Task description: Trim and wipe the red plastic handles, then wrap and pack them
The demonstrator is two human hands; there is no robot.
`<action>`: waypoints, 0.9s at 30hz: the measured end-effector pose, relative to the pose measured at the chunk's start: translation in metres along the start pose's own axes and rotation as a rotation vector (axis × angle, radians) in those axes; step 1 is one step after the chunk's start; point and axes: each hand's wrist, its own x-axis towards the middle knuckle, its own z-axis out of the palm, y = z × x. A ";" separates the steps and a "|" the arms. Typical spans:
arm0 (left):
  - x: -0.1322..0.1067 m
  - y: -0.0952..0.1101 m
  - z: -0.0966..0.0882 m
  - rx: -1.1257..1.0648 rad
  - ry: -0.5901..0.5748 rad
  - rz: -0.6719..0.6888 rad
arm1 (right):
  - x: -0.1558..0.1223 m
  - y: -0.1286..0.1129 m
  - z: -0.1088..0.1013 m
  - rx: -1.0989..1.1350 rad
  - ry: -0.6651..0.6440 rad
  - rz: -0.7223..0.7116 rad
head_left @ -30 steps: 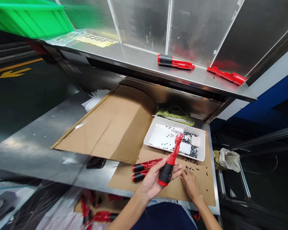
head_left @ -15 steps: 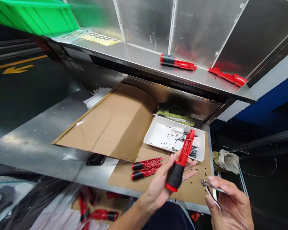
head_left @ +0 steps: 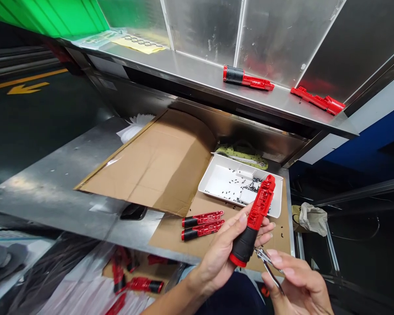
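Left hand (head_left: pixel 221 258) clasps a red-black handle (head_left: pixel 251 223) — right hand (head_left: pixel 295 280) pinches steel pliers (head_left: pixel 267 262) (just beside it).

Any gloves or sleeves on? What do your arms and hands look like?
Both the left hand and right hand are bare, with no gloves, rings or watch. The forearms have no sleeves. Below them is a dark navy garment, with pale blue fabric beside the left forearm.

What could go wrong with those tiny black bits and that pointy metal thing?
The small metal pincers in the right hand are very near the left hand, so they might poke it. The red-and-black handle could slip and fall onto the white tray. That might scatter the tiny black pieces lying in it.
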 end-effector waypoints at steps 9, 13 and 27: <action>-0.001 0.000 0.003 0.058 0.004 -0.035 | 0.014 -0.013 0.015 0.023 0.116 -0.004; -0.002 -0.002 0.004 0.080 0.006 -0.033 | 0.011 -0.013 0.012 -0.010 0.068 0.018; 0.002 -0.004 0.002 0.090 0.010 -0.051 | -0.004 0.000 -0.001 0.031 -0.043 0.022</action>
